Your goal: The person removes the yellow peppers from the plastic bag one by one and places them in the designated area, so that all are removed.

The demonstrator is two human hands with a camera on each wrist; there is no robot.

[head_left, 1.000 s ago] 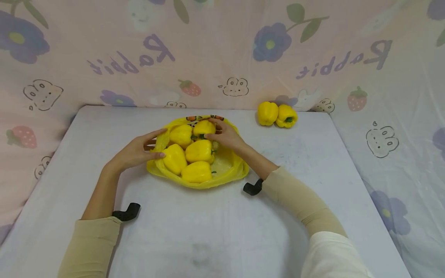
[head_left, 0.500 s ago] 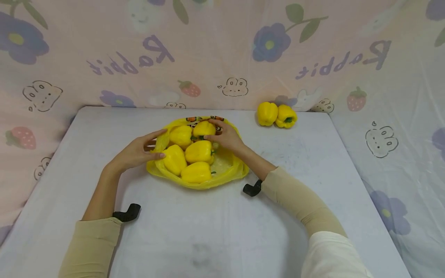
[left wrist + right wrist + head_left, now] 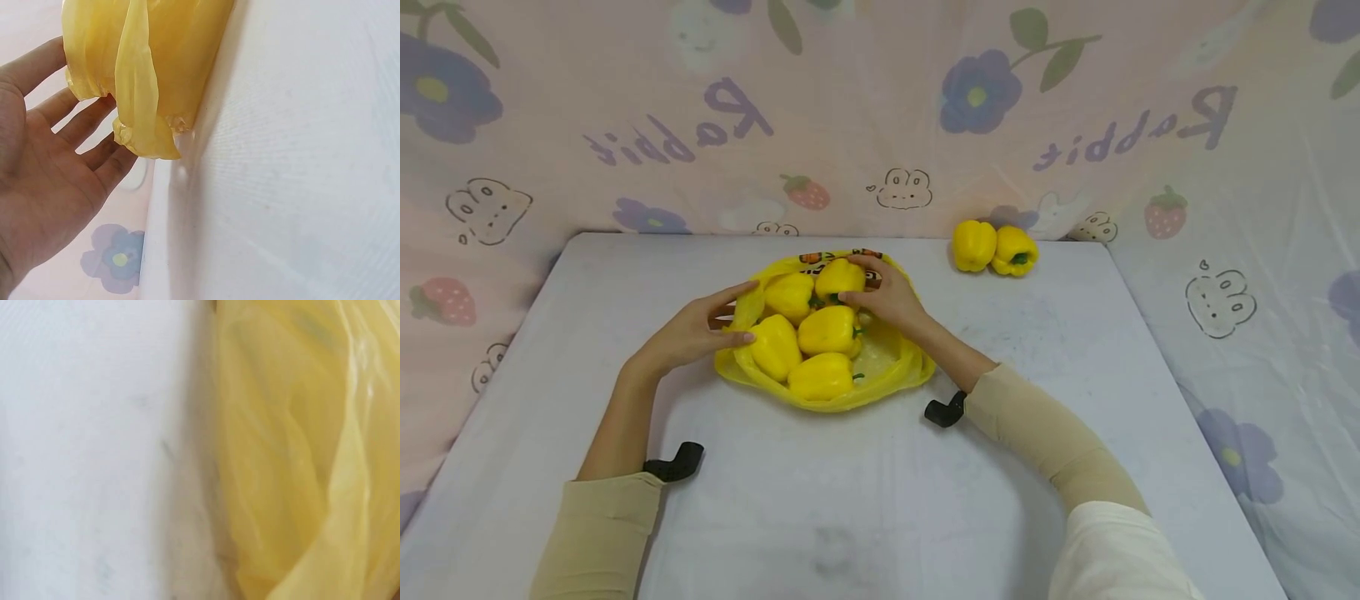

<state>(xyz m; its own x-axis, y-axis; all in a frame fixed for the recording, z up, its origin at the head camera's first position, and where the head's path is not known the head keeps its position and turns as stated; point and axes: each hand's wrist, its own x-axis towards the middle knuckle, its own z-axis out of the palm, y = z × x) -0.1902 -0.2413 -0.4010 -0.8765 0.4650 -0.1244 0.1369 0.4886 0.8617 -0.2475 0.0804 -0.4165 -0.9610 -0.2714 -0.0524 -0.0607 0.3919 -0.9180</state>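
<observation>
A yellow plastic bag (image 3: 880,385) stands with its mouth spread wide on the table, holding several yellow bell peppers (image 3: 827,331). My right hand (image 3: 891,297) reaches over the bag's right side and grips the bell pepper (image 3: 841,279) at the back, thumb near its stem. At the left rim my left hand (image 3: 688,329) supports the bag, fingers extended and thumb by a pepper. In the left wrist view, the left hand's fingers (image 3: 87,122) stretch out behind the hanging bag edge (image 3: 137,81). Only the bag's side (image 3: 281,456) and tabletop show in the right wrist view.
Two more yellow bell peppers (image 3: 995,248) lie side by side at the table's back edge, right of the bag. A printed cloth (image 3: 850,108) hangs behind the white table (image 3: 880,500). Each wrist carries a black device (image 3: 677,463).
The head view has shifted slightly. The bell pepper in the right hand sits a touch higher against its neighbours; both hands keep nearly the same places.
</observation>
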